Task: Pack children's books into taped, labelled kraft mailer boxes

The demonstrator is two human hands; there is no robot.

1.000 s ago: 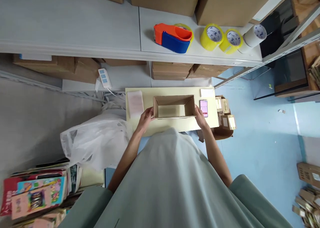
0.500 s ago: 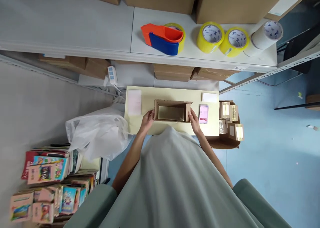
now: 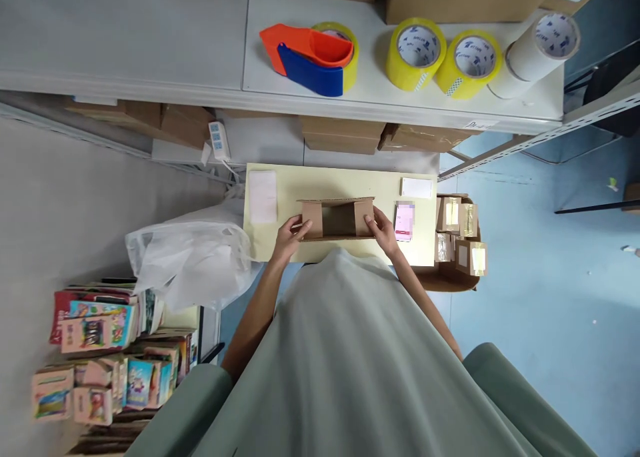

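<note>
A small brown cardboard box (image 3: 339,221) lies between my hands at the front of the pale yellow table (image 3: 280,243). Its top is partly uncovered, and the two short end flaps are folded inward over the ends. My left hand (image 3: 290,237) grips the left end, with the thumb on that flap and the fingers against the outside. At the other end, my right hand (image 3: 383,231) presses its thumb on the right flap while its fingers hold the outer wall. A phone (image 3: 404,221) with a pink screen lies just right of my right hand.
A white pad (image 3: 263,197) and a small white box (image 3: 417,187) lie on the table. To the right stands a carton (image 3: 435,280) of small taped boxes. A tape dispenser (image 3: 313,60) and tape rolls (image 3: 417,53) sit on the shelf above. Left are a plastic bag (image 3: 190,257) and stacked books (image 3: 95,330).
The box's two end flaps have folded inward, and my thumbs have come over onto them. The view has shifted slightly.
</note>
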